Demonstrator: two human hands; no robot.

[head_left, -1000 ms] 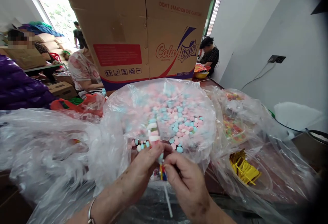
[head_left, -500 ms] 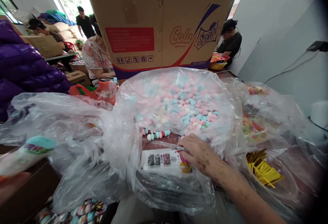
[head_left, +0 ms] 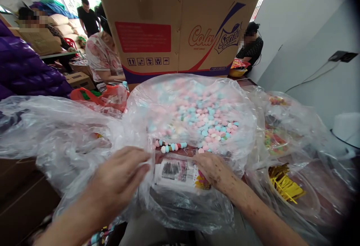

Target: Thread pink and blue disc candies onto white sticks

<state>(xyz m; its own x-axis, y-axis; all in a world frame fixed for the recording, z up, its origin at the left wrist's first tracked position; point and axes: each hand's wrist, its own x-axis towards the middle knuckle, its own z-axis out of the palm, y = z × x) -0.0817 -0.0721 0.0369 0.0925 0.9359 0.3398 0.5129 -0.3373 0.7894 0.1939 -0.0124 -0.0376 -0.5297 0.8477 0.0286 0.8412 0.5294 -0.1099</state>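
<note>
My left hand (head_left: 120, 174) hovers at the left side of the packets, blurred, its thumb a little apart from its fingers and nothing visible between them. A stack of flat white printed plastic bags (head_left: 174, 173) lies in front of me. At its right far corner, my right hand (head_left: 215, 169) has its fingers bent closed on the top bag, though the fingertips are partly hidden. Beyond the bags lie skewers of marshmallows (head_left: 174, 147). A heap of loose pink, blue and white marshmallows (head_left: 210, 126) spreads behind, largely under clear plastic sheeting (head_left: 140, 126).
A large cardboard box (head_left: 146, 9) stands behind the heap. To the right, a clear bowl (head_left: 315, 206) holds gold twist ties (head_left: 289, 186). An open carton (head_left: 22, 186) is at lower left, red bags (head_left: 112, 98) farther back. Several people sit or stand beyond.
My left hand has come from the carton at left to the bags; the filled marshmallow packet it held is gone from it. My right hand stays at the stack, whose top bag has shifted.
</note>
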